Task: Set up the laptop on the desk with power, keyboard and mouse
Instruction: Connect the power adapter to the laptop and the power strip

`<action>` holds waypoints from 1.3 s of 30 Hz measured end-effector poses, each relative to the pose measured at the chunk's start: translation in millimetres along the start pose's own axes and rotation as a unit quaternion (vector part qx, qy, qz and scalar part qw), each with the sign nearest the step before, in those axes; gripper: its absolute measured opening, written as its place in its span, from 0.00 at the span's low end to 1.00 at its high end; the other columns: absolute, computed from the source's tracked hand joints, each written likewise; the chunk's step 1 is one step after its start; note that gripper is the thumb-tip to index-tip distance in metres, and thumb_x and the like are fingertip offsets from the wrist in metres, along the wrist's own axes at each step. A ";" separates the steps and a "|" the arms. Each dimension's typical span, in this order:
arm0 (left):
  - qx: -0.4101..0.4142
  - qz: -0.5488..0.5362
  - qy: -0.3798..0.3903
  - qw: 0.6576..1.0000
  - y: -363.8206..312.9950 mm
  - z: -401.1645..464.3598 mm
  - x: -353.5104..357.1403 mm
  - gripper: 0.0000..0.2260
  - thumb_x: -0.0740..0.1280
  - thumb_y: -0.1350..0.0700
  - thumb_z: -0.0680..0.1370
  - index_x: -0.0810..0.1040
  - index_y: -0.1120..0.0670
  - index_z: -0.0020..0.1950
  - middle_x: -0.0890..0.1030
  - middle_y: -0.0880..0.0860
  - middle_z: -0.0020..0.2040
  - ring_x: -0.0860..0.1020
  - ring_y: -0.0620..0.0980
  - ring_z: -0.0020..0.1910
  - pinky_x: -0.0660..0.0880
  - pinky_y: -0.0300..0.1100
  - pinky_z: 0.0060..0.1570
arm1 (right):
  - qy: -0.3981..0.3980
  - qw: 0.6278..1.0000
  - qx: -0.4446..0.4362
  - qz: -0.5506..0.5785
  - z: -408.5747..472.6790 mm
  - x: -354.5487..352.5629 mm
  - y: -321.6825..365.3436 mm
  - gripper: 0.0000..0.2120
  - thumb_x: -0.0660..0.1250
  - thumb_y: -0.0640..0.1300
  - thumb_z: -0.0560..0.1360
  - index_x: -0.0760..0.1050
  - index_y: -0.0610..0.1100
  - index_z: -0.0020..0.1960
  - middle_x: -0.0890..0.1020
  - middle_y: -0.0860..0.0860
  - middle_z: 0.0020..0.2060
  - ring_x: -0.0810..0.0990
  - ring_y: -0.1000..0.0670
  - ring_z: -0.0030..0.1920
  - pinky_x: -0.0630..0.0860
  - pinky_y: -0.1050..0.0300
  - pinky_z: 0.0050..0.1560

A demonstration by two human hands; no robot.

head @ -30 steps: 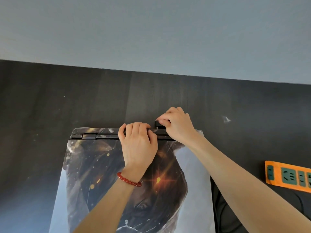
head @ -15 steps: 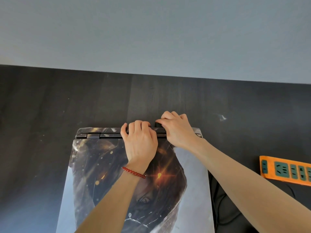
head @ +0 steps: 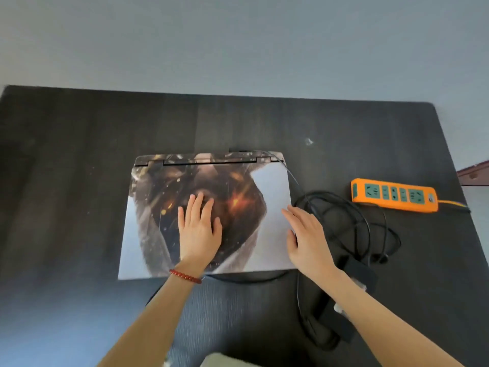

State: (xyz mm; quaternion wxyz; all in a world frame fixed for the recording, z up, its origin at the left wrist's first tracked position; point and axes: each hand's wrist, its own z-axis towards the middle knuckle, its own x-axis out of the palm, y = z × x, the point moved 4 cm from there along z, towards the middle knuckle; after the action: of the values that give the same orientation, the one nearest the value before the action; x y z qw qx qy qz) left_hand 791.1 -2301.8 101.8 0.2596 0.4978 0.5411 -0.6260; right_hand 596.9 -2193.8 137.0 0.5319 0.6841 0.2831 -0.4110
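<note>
A closed laptop (head: pixel 148 221) with a printed picture on its lid lies flat in the middle of the dark desk (head: pixel 66 154). My left hand (head: pixel 199 229), with a red bead bracelet at the wrist, rests flat and open on the lid's centre. My right hand (head: pixel 308 238) hovers open over the laptop's right edge, holding nothing. A small black plug (head: pixel 236 150) sits at the laptop's back edge, and a thin black cable (head: pixel 352 215) runs from there into loose coils to the right. The black power brick (head: pixel 361 272) lies partly under my right forearm.
An orange power strip (head: pixel 394 195) with green sockets lies at the right, its cord leading off the desk's right edge. A grey wall rises behind the desk. A reddish-brown piece of furniture (head: pixel 473 172) shows past the right edge.
Both hands have left the laptop's back edge and pulled back: the left now lies flat on the lid, the right is over the right edge. The camera has drawn back, showing more desk.
</note>
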 end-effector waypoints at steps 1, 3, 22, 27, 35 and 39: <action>-0.004 -0.006 0.002 1.000 4.1 -20.1 -2.8 0.18 0.64 0.59 0.75 0.71 0.59 0.65 0.68 0.60 0.70 0.61 0.58 0.72 0.50 0.56 0.71 | 0.007 1.000 -0.008 -0.005 -14.1 3.6 3.7 0.20 0.62 0.30 0.71 0.73 0.37 0.62 0.76 0.40 0.61 0.74 0.39 0.62 0.68 0.39 0.64; -0.025 -0.010 -0.014 1.000 16.3 -62.2 -12.1 0.17 0.67 0.61 0.73 0.74 0.60 0.62 0.72 0.61 0.65 0.68 0.62 0.67 0.60 0.59 0.67 | 0.025 0.999 -0.046 -0.013 -40.4 14.7 17.8 0.17 0.63 0.31 0.71 0.75 0.37 0.60 0.78 0.41 0.58 0.76 0.39 0.58 0.71 0.41 0.61; -0.289 -0.472 0.166 0.816 41.9 -154.3 -73.8 0.11 0.60 0.56 0.80 0.73 0.61 0.41 0.81 0.51 0.24 0.80 0.45 0.25 0.77 0.35 0.25 | 0.453 0.819 0.083 0.343 -154.1 85.9 123.3 0.13 0.65 0.46 0.75 0.77 0.43 0.57 0.80 0.49 0.58 0.76 0.52 0.61 0.66 0.57 0.64; -0.256 -0.588 0.193 0.742 -12.1 -123.2 -102.2 0.11 0.63 0.56 0.78 0.76 0.61 0.38 0.82 0.56 0.30 0.83 0.51 0.31 0.79 0.38 0.29 | 0.307 0.837 0.109 0.439 -144.8 34.7 110.8 0.12 0.58 0.41 0.78 0.74 0.45 0.38 0.78 0.50 0.29 0.81 0.47 0.41 0.71 0.52 0.53; -0.033 -0.306 0.082 0.948 -122.5 -85.3 -87.3 0.14 0.68 0.47 0.73 0.72 0.56 0.39 0.76 0.53 0.37 0.74 0.53 0.38 0.70 0.43 0.40 | -0.218 0.861 0.240 0.392 -152.7 -89.6 -18.4 0.13 0.56 0.38 0.77 0.72 0.45 0.36 0.67 0.49 0.25 0.71 0.56 0.24 0.73 0.64 0.33; 0.068 -0.247 0.068 0.964 -165.1 -84.2 -61.5 0.24 0.71 0.47 0.71 0.69 0.54 0.62 0.70 0.57 0.61 0.67 0.55 0.63 0.65 0.49 0.63 | -0.308 0.783 0.342 0.419 -176.2 -112.3 -78.7 0.11 0.55 0.38 0.77 0.75 0.44 0.43 0.67 0.49 0.25 0.70 0.53 0.23 0.76 0.51 0.43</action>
State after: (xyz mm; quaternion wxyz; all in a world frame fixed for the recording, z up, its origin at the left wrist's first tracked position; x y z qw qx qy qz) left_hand 700.0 -2190.0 233.5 0.0246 0.4064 0.6197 -0.6709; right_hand 521.7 -1997.4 212.0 0.4418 0.7094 -0.3692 -0.4065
